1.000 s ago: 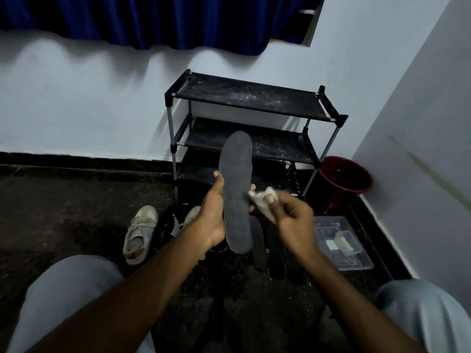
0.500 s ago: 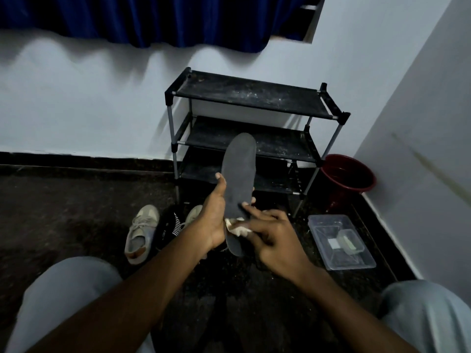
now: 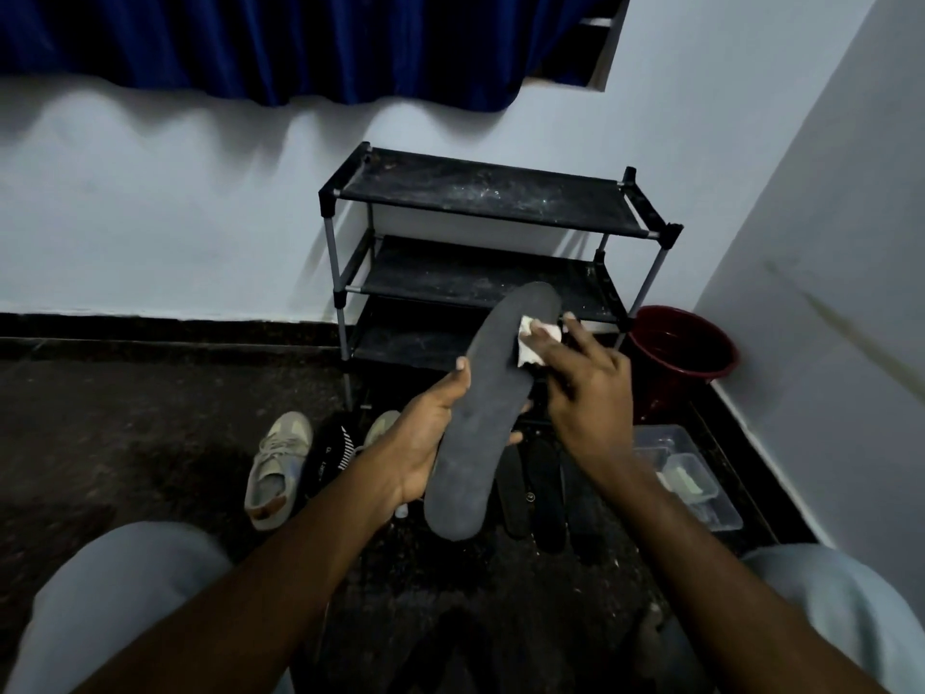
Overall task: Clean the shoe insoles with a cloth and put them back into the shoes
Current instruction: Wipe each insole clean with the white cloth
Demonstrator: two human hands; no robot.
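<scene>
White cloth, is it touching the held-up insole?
Touching: the head view shows the right hand pressing the cloth onto the insole near its top end.

Views: one wide-angle camera, worn on the person's head.
Direction: forward and down, over the knees [image 3: 115,588] to the floor [image 3: 125,418].
Near: left hand [image 3: 425,443] and right hand [image 3: 590,398], close at centre.
Far: shelf rack [image 3: 480,197] against the wall [image 3: 175,217].
</scene>
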